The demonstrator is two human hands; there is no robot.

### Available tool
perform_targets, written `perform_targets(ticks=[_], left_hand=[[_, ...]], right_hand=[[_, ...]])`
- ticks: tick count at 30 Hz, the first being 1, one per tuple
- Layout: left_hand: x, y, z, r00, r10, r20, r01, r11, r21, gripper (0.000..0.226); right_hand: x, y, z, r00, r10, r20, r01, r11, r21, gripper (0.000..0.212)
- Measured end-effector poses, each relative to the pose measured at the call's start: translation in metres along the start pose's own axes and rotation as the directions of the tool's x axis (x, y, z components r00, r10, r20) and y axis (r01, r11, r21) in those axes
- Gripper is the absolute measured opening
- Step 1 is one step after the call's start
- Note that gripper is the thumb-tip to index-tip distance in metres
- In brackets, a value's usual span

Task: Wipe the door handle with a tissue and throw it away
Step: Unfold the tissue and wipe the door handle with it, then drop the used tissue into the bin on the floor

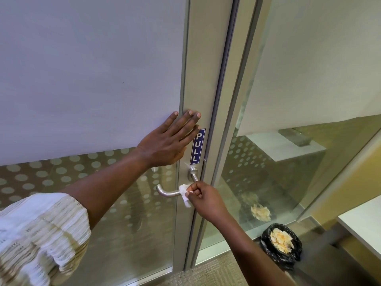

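A silver lever door handle sticks out from the metal frame of a glass door, below a blue PULL sticker. My right hand pinches a crumpled white tissue and presses it against the handle near its bend. My left hand lies flat on the door above the handle, fingers spread, holding nothing. On the floor at the lower right stands a bin lined with a black bag, with yellowish scraps inside.
A fixed glass panel stands to the right of the door, with the bin's reflection in it. A white tabletop edge juts in at the right. Carpet covers the floor below.
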State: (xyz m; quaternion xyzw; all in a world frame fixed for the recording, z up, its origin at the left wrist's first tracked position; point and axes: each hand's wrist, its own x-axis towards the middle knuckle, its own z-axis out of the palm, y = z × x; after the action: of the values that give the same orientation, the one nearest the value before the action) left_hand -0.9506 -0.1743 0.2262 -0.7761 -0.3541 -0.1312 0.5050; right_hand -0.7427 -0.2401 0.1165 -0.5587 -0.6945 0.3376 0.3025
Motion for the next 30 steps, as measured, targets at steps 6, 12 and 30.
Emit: perform_targets(ticks=[6,12,30], left_hand=[[0.004,0.019,-0.007,0.989,-0.146,0.017,0.147,0.981,-0.129,0.073],[0.022,0.065,-0.013,0.958,-0.271,0.091,0.284,0.936,-0.208,0.077],[0.146,0.262,0.022,0.938,-0.176,0.298,0.285,0.881,-0.379,0.077]], right_hand=[[-0.008,0.016,-0.024,0.991,0.115,-0.071,-0.084,0.936,0.343,0.004],[-0.007,0.038,-0.072,0.985,0.099,-0.142,-0.030,0.905,0.423,0.015],[-0.003,0.176,-0.245,0.950,0.204,-0.237,-0.079,0.889,0.450,0.009]])
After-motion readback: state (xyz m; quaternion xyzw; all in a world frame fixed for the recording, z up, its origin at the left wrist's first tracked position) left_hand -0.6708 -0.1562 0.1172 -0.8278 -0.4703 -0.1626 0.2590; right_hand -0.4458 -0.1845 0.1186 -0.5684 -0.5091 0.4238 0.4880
